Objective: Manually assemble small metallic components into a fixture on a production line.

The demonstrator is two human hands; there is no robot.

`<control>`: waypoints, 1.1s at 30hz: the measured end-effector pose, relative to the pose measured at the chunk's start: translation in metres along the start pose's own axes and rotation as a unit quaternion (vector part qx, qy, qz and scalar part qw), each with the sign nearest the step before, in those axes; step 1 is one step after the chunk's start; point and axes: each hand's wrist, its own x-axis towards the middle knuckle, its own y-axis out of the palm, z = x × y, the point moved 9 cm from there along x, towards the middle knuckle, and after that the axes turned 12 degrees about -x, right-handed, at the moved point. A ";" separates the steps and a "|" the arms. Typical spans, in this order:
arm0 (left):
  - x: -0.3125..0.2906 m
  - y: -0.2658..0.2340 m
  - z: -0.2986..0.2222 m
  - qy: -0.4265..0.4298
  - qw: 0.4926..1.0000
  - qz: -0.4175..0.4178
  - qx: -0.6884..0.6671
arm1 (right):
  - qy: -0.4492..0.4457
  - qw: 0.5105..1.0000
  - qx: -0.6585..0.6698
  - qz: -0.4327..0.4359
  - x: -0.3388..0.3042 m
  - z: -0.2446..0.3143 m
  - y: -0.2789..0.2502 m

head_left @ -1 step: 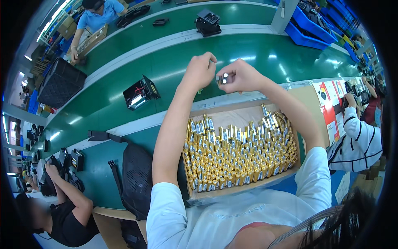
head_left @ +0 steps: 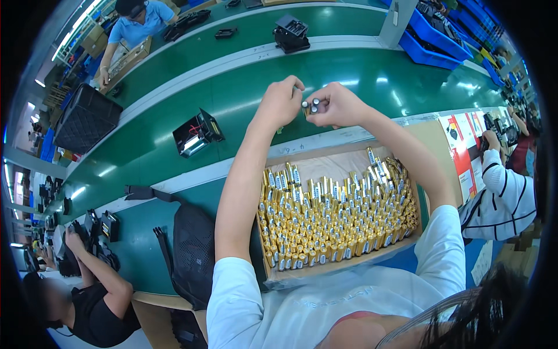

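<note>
Nearest stood a cardboard box of gold batteries, mostly on end, probably for easy picking. Beyond it, the right hand was closed around several batteries, ends exposed, perhaps keeping them aligned. The left hand curled just beside; its contents could not be told.

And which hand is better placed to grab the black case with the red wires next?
Probably the left hand: it's nearer the black case, while the right hand is holding batteries. I can't tell whether the left one holds anything.
</note>
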 end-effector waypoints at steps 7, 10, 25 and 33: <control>-0.004 0.008 -0.017 0.039 0.997 0.036 -0.061 | 0.155 0.962 0.213 -0.072 0.015 -0.068 0.002; -0.009 0.013 -0.027 0.062 0.994 0.058 -0.064 | 0.157 0.958 0.232 -0.067 0.011 -0.068 0.003; -0.018 0.018 -0.057 0.161 0.983 0.085 0.002 | 0.109 0.941 0.318 -0.034 0.008 -0.058 0.005; -0.017 0.018 -0.059 0.149 0.983 0.097 0.039 | 0.112 0.915 0.388 0.025 0.007 -0.063 0.015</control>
